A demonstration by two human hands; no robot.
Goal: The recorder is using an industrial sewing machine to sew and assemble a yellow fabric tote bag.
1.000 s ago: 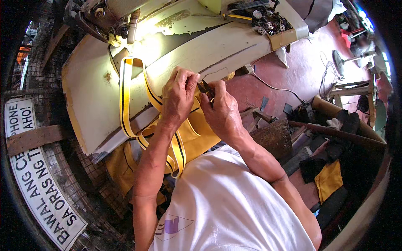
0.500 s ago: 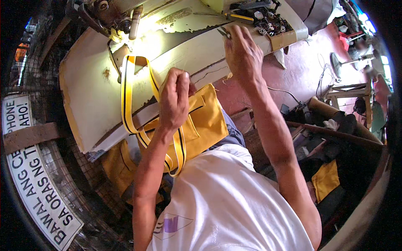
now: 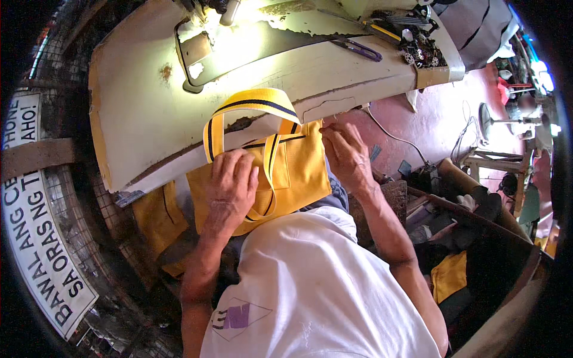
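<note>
A yellow fabric bag [image 3: 308, 179] lies across my lap against the front of the worktable, with a pocket and a dark trim line on its face. Its yellow strap handle [image 3: 253, 101], striped dark blue, arches up over the table edge. My left hand [image 3: 231, 182] is closed on the bag's left part, fingers curled down beside the strap. At the bag's upper right corner, my right hand [image 3: 349, 154] pinches the edge between thumb and fingers. Purple-handled thread snips [image 3: 361, 51] lie on the table, apart from both hands.
The worn white worktable [image 3: 137, 113] carries a lit sewing machine [image 3: 206, 9] at the back. A yellow cutter [image 3: 382, 31] and small metal parts [image 3: 418, 51] sit at its right end. More yellow fabric [image 3: 449, 277] lies in a dark bin at right. A wire grille stands at left.
My right hand has left the snips on the table and come down to the bag's corner. My left hand has lowered onto the bag. The handle now stands arched nearer me.
</note>
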